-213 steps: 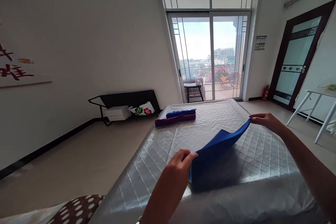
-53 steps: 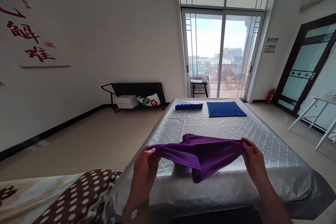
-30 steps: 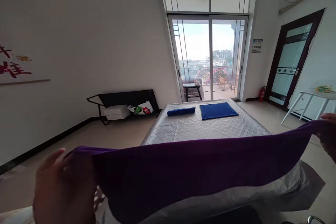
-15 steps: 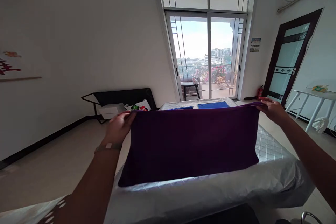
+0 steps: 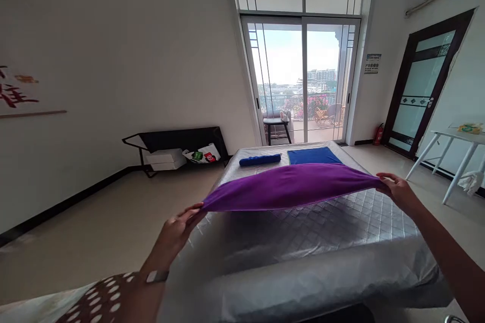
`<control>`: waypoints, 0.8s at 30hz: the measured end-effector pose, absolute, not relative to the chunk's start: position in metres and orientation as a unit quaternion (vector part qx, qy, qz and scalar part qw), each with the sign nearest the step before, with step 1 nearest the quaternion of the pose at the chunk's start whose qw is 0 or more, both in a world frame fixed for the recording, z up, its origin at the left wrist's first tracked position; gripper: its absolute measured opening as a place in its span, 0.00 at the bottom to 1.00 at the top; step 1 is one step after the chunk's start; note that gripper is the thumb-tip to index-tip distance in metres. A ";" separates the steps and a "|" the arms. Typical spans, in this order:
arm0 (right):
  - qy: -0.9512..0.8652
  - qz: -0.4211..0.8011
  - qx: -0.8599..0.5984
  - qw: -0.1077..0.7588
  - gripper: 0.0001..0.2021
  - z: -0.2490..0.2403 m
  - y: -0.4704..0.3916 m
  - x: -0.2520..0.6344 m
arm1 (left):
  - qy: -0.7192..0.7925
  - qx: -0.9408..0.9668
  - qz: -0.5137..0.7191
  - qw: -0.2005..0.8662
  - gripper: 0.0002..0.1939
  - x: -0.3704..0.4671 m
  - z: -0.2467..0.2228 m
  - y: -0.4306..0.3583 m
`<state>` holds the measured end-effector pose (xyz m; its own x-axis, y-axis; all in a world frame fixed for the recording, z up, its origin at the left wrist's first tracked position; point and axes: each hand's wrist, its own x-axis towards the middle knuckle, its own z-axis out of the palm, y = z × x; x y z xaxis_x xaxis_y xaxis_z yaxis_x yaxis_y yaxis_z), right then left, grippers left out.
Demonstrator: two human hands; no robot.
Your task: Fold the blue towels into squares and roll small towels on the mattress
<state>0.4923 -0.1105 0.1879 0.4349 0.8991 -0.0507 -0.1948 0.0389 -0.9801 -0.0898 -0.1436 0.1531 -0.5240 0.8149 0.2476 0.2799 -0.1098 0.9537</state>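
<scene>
A purple cloth (image 5: 291,187) is stretched in the air above the bed, its middle billowing away from me. My left hand (image 5: 180,227) pinches its near left corner, and my right hand (image 5: 394,187) pinches the near right corner. Below it lies the bed with a silvery quilted cover (image 5: 303,267). Toward the bed's far end are a rolled blue cloth (image 5: 259,160) and, to its right, a flat blue cloth (image 5: 312,156), partly hidden by the purple one.
A black rack (image 5: 178,140) with white boxes (image 5: 165,159) and a bag (image 5: 202,154) stands by the left wall. Beyond the bed are sliding glass doors (image 5: 304,81). A white table (image 5: 460,134) stands at the right.
The purple cloth has swung from hanging down to spreading forward, nearly level. Both hands are lower, the left more so. The rolled blue cloth and more of the bed now show.
</scene>
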 end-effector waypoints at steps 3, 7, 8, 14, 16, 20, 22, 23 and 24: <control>-0.342 0.446 -0.587 0.583 0.06 0.131 -0.111 0.499 | 0.666 0.348 0.537 0.383 0.06 -0.084 0.107 -0.152; -0.391 0.445 -0.616 0.519 0.04 0.088 -0.110 0.512 | 0.679 0.310 0.501 0.439 0.07 -0.090 0.073 -0.153; -0.406 0.436 -0.623 0.507 0.04 0.083 -0.111 0.516 | 0.675 0.319 0.502 0.437 0.06 -0.093 0.070 -0.153; -0.510 0.367 -0.656 0.419 0.06 0.077 -0.122 0.542 | 0.691 0.349 0.468 0.427 0.11 -0.104 0.066 -0.166; -0.532 0.336 -0.675 0.385 0.07 0.078 -0.126 0.549 | 0.705 0.379 0.434 0.414 0.15 -0.106 0.062 -0.174; -0.573 0.291 -0.695 0.322 0.08 0.077 -0.132 0.560 | 0.737 0.469 0.380 0.305 0.21 -0.113 0.050 -0.190; -0.588 0.262 -0.698 0.314 0.07 0.074 -0.131 0.564 | 0.753 0.497 0.354 0.247 0.22 -0.118 0.047 -0.195; -0.591 0.233 -0.700 0.326 0.06 0.071 -0.129 0.566 | 0.760 0.505 0.343 0.223 0.21 -0.121 0.047 -0.198; -0.589 0.199 -0.703 0.345 0.05 0.067 -0.127 0.569 | 0.767 0.510 0.332 0.203 0.21 -0.123 0.048 -0.199</control>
